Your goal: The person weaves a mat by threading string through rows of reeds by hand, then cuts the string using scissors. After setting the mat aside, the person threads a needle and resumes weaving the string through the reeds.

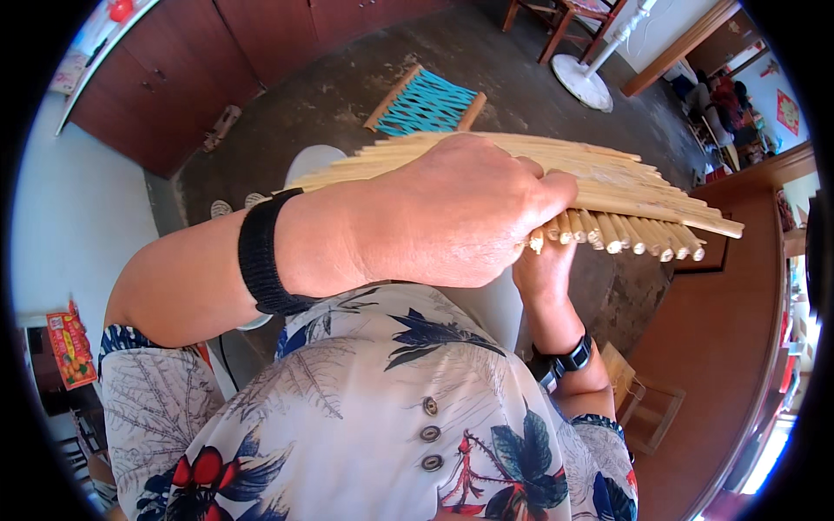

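Observation:
A stiff mat of pale yellow plant stalks (pixel 608 178) is held up in front of my chest. Its upper layer of stalks runs from left to right, while the cut ends of a second layer beneath face me along the near edge. My left hand (pixel 460 208), reaching across from the left with a black band on the wrist, is closed over this edge, knuckles up. Below the same edge, my right hand (pixel 546 267) comes up against the underside, a dark watch on its wrist. Most of its fingers are hidden by the stalks, though it appears to grip them.
A low folding stool (pixel 430 102) with turquoise webbing stands on the dark floor beyond the mat. Farther off are a white round stand base (pixel 582 82) and a wooden chair (pixel 563 22). Dark red cabinets (pixel 174 82) line the left; a brown wooden panel (pixel 695 356) rises at right.

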The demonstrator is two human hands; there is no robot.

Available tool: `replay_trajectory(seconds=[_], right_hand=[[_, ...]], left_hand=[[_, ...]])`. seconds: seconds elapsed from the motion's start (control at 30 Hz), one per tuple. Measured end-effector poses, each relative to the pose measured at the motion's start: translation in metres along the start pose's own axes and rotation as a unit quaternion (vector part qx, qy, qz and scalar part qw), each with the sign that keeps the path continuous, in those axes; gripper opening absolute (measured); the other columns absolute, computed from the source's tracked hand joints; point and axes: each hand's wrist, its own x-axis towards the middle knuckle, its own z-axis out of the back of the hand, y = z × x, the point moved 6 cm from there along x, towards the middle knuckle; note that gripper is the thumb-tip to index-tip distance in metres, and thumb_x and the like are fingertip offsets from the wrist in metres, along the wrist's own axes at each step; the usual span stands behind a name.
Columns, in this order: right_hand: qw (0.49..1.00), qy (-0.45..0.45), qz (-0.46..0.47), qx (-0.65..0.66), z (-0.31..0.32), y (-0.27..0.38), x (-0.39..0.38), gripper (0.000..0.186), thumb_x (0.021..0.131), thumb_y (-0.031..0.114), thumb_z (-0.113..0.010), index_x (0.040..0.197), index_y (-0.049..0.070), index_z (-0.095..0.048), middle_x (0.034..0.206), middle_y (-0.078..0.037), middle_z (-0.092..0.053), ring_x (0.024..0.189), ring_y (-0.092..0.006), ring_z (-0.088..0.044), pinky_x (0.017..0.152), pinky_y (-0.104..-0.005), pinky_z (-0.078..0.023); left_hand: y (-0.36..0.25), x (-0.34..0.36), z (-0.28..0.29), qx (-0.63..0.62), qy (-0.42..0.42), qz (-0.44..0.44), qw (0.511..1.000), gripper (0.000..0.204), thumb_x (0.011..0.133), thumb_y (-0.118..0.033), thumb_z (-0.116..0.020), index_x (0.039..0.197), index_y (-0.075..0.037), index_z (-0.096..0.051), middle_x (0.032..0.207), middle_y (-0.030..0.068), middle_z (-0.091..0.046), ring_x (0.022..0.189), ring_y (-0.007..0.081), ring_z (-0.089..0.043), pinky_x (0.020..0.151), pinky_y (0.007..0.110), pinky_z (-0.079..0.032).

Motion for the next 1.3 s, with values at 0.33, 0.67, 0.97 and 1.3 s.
replay_trajectory(seconds=[0.33,0.67,0.97,1.3], right_hand=[[0.841,0.07,-0.025,0.536,-0.105,-0.03,0.064,0.029,0.092,0.012,-0.053,0.119,0.004,-0.046,0.114,-0.01,-0.053,0.102,-0.0193,-0.054,0.084,-0.0308,-0.048],[0.991,0.113,0.019,0.073,-0.102,-0.059,0.002,0.036,0.094,0.021,-0.05,0.124,0.002,-0.046,0.122,-0.012,-0.052,0.11,-0.0208,-0.053,0.094,-0.0326,-0.044],[0.952,0.15,-0.139,0.226,-0.086,-0.072,-0.013,0.034,0.093,0.02,-0.051,0.121,0.001,-0.048,0.118,-0.012,-0.054,0.106,-0.0205,-0.055,0.092,-0.0321,-0.046],[0.933,0.167,-0.193,0.254,-0.089,-0.073,-0.018,0.032,0.092,0.018,-0.052,0.119,0.001,-0.05,0.114,-0.012,-0.056,0.102,-0.0201,-0.057,0.089,-0.0315,-0.047]], left_hand=[[0.045,-0.042,-0.01,0.25,-0.102,-0.017,0.963,0.046,0.07,-0.004,-0.058,0.114,0.007,-0.046,0.098,0.0207,-0.054,0.103,0.0363,-0.053,0.083,0.041,-0.045],[0.089,-0.072,-0.086,0.115,0.039,0.102,0.987,0.053,0.068,0.0,-0.06,0.12,0.001,-0.048,0.111,0.025,-0.048,0.12,0.0413,-0.041,0.096,0.055,-0.034],[0.091,-0.092,-0.103,0.062,0.077,0.135,0.986,0.06,0.062,0.001,-0.064,0.121,-0.001,-0.051,0.126,0.0276,-0.041,0.128,0.0407,-0.034,0.102,0.057,-0.026],[0.094,-0.102,-0.1,0.053,0.077,0.121,0.988,0.058,0.063,-0.005,-0.067,0.119,-0.005,-0.053,0.124,0.0238,-0.045,0.127,0.0375,-0.038,0.103,0.055,-0.026]])
